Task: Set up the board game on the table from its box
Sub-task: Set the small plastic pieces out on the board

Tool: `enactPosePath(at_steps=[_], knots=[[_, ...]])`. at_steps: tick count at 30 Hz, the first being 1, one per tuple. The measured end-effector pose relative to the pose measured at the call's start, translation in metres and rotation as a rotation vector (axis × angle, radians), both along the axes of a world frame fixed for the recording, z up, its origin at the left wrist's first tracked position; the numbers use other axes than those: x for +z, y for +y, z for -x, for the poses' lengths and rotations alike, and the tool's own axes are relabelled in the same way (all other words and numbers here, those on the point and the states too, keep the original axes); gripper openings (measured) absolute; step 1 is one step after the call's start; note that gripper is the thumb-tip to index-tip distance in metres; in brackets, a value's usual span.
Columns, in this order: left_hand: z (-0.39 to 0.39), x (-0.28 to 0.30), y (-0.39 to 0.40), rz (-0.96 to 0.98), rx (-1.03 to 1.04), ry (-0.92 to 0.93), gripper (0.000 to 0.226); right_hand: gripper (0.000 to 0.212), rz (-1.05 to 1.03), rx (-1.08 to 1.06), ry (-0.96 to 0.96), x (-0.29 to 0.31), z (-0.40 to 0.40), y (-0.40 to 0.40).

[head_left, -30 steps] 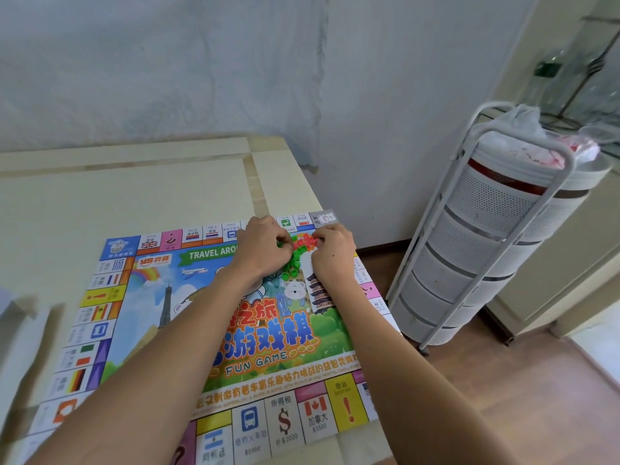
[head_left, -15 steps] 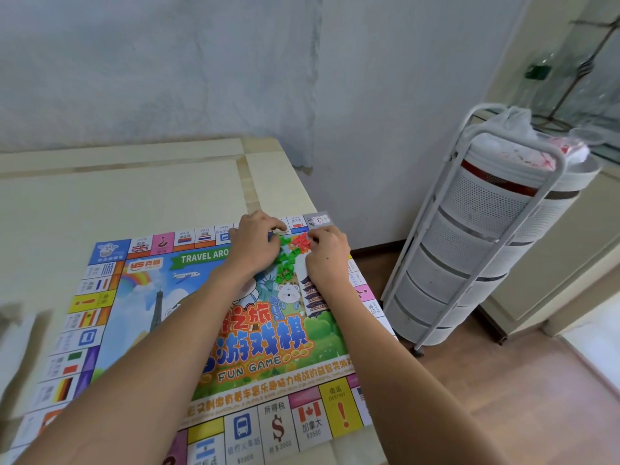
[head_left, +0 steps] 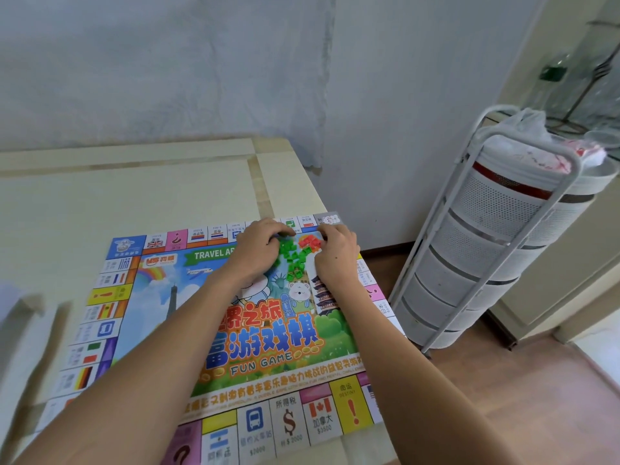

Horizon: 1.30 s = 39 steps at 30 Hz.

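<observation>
A colourful game board (head_left: 255, 344) lies flat on the pale table (head_left: 134, 196), its right side reaching the table's edge. Near its far right corner sits a small heap of green pieces (head_left: 293, 260) with a few red pieces (head_left: 310, 242) beside them. My left hand (head_left: 256, 251) rests at the heap's left side, its fingers curled over the green pieces. On the heap's right is my right hand (head_left: 337, 255), its fingertips pinching at the red pieces. Both forearms stretch across the board.
A white tiered storage cart (head_left: 496, 236) stands on the wooden floor to the right of the table, a plastic bag on top. A wall runs behind the table. A blurred pale object (head_left: 20, 317) lies at the left edge.
Both hands have crept a little toward the board's far edge, staying on the heap. The red pieces now sit apart from the green ones, by my right fingertips.
</observation>
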<state>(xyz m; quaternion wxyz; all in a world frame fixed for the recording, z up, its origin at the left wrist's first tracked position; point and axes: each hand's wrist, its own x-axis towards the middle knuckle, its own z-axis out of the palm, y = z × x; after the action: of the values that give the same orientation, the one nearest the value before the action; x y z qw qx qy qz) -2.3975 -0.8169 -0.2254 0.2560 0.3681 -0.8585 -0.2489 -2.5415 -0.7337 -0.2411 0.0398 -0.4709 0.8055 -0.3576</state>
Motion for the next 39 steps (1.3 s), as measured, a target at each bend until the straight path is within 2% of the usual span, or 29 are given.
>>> enactPosePath(at_steps=[3,5,9,13,18,23,27,30,33,37,39], knots=[[-0.011,0.005,0.003,-0.015,0.049,0.059,0.045,0.038,0.105,-0.014,-0.097,0.003,-0.001,0.001],[-0.018,0.007,0.004,-0.002,0.062,0.018,0.042,0.032,0.172,-0.029,-0.146,0.008,-0.003,0.004],[-0.025,0.000,0.010,0.017,0.068,-0.127,0.038,0.022,0.138,0.024,0.000,0.013,-0.005,0.012],[-0.030,-0.012,0.019,0.039,0.099,-0.046,0.036,0.022,0.095,0.088,0.178,0.006,-0.008,0.023],[-0.030,-0.012,0.021,0.064,0.096,-0.018,0.033,0.023,0.173,0.081,0.291,-0.002,-0.011,0.021],[-0.032,-0.012,0.022,0.060,0.096,-0.004,0.032,0.019,0.187,0.094,0.334,-0.004,-0.010,0.021],[-0.031,-0.012,0.022,0.059,0.101,-0.024,0.031,0.018,0.167,0.183,0.407,-0.004,-0.011,0.020],[-0.031,-0.012,0.022,0.049,0.104,-0.005,0.031,0.020,0.197,0.145,0.367,-0.002,-0.011,0.021],[-0.032,-0.011,0.024,-0.016,0.104,0.042,0.038,0.018,0.200,0.065,0.344,-0.004,-0.008,0.023],[-0.035,-0.010,0.025,-0.068,0.079,0.023,0.053,0.013,0.144,0.069,0.394,-0.005,-0.009,0.023],[-0.035,-0.012,0.023,-0.043,0.069,0.002,0.050,0.009,0.147,0.097,0.401,-0.005,-0.009,0.023]])
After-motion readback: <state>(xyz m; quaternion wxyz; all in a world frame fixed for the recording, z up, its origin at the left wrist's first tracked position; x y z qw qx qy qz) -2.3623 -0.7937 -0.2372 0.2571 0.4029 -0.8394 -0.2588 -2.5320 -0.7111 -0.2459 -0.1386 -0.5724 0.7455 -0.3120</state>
